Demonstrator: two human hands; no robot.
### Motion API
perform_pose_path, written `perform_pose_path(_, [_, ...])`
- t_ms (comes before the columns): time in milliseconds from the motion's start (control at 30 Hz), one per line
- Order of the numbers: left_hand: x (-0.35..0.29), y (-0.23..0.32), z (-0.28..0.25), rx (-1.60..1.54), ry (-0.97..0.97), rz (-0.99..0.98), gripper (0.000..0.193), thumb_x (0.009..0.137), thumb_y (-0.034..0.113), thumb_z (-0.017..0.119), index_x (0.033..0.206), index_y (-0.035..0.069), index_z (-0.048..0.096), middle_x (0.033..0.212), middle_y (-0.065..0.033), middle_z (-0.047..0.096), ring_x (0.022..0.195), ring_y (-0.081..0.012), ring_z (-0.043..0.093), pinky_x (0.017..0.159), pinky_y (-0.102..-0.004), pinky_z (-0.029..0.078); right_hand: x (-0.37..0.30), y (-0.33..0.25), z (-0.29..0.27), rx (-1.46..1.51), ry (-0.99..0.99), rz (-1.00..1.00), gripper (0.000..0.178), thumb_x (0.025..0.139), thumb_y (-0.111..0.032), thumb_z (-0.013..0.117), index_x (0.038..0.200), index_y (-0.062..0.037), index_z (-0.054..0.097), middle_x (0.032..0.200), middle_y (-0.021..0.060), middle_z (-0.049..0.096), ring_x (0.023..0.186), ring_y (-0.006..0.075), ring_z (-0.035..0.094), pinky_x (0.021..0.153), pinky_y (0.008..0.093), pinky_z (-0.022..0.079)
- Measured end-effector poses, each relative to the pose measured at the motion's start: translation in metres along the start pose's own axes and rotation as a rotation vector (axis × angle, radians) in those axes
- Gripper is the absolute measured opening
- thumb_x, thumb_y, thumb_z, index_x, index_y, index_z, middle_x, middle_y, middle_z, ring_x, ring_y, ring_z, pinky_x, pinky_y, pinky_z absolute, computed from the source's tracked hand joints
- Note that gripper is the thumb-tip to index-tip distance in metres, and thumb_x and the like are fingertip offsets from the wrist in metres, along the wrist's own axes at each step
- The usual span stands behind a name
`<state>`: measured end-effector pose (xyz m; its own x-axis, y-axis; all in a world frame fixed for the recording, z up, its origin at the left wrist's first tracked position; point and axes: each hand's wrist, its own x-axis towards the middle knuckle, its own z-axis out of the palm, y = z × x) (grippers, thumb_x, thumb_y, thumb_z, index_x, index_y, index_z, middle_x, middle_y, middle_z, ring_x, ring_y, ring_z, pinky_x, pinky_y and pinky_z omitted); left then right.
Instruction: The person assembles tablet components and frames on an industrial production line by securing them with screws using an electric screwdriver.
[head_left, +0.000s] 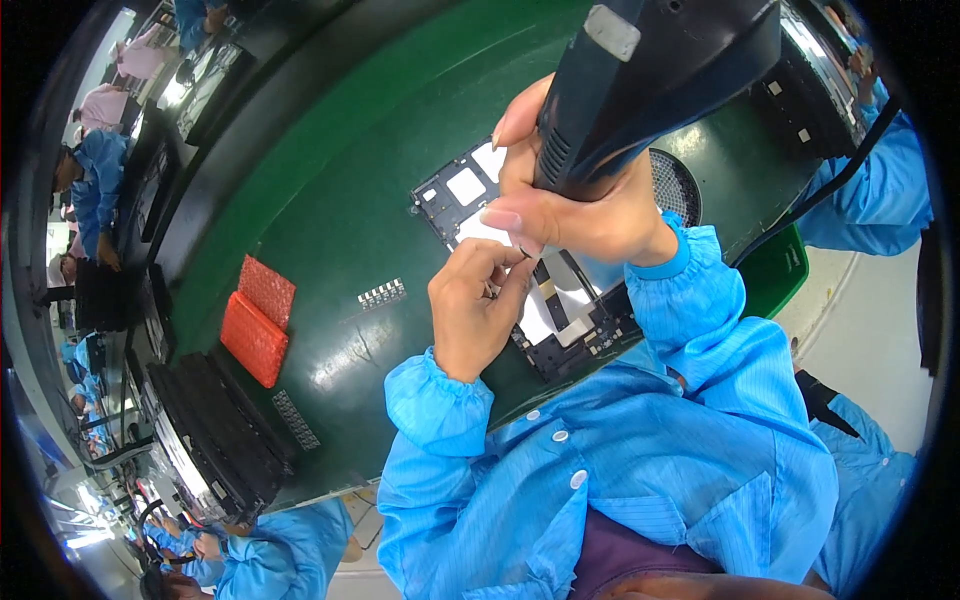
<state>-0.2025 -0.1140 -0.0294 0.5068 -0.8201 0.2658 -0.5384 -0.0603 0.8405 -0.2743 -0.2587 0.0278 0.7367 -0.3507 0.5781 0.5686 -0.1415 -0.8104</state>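
Note:
My right hand [600, 215] is wrapped round a black handheld tool [640, 100] with vent slots on its side. The tool's wide body rises toward the camera, and its lower end is hidden in my palm. Against my right thumb, my left hand [470, 300] pinches thumb and fingers together; what they hold is too small to make out. Both hands are over an opened flat electronic device [560, 330], with a black frame, silver panels and small boards along its near edge. My hands and the tool cover its middle.
A red bubble-wrap packet [255, 338] lies at left on the green table [350, 230]. Strips of small parts [381, 293] lie nearby. Black panels stand in a stack [215, 430] at near left. Behind my right wrist is a round mesh item [676, 188]. Co-workers sit on both sides.

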Motion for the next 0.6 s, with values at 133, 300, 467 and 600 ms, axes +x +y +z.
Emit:
perform_pose_path(133, [0.000, -0.002, 0.001, -0.026, 0.044, -0.008, 0.015, 0.068, 0.000, 0.072, 0.077, 0.002, 0.061, 0.070, -0.0072, 0.056, 0.055, -0.0145, 0.052, 0.049, -0.0259, 0.041, 0.001, 0.000, 0.003, 0.044, 0.020, 0.014, 0.042, 0.072, 0.011, 0.065, 0.106, 0.0015, 0.041, 0.059, 0.0083, 0.056, 0.052, 0.0117, 0.057, 0.047, 0.0223, 0.045])
perform_pose_path(300, [-0.007, 0.004, -0.009, 0.044, 0.111, -0.037, 0.020, 0.064, 0.005, 0.077, 0.076, 0.002, 0.061, 0.069, -0.0065, 0.055, 0.054, -0.0136, 0.050, 0.047, -0.0252, 0.040, 0.003, 0.001, 0.005, -0.004, 0.001, -0.046, 0.041, 0.073, 0.011, 0.064, 0.106, 0.0007, 0.041, 0.059, 0.0074, 0.056, 0.051, 0.0115, 0.057, 0.047, 0.0224, 0.044])
perform_pose_path(467, [-0.040, -0.011, -0.020, 0.157, 0.139, 0.015, 0.030, 0.062, 0.012, 0.081, 0.085, 0.002, 0.067, 0.066, -0.0043, 0.055, 0.049, -0.0082, 0.044, 0.044, -0.0223, 0.037, 0.030, 0.012, 0.043, 0.104, 0.075, 0.195, 0.032, 0.070, -0.002, 0.075, 0.095, 0.0005, 0.055, 0.062, 0.0016, 0.059, 0.051, 0.0069, 0.055, 0.047, 0.0206, 0.043])
perform_pose_path(600, [-0.050, -0.023, -0.016, 0.157, 0.138, 0.049, 0.033, 0.063, 0.012, 0.080, 0.092, 0.001, 0.068, 0.067, -0.0074, 0.057, 0.047, -0.0111, 0.047, 0.044, -0.0244, 0.040, 0.043, 0.026, 0.064, 0.073, 0.039, 0.269, 0.030, 0.071, -0.001, 0.072, 0.094, -0.0020, 0.054, 0.061, 0.0016, 0.057, 0.048, 0.0086, 0.056, 0.043, 0.0219, 0.043])
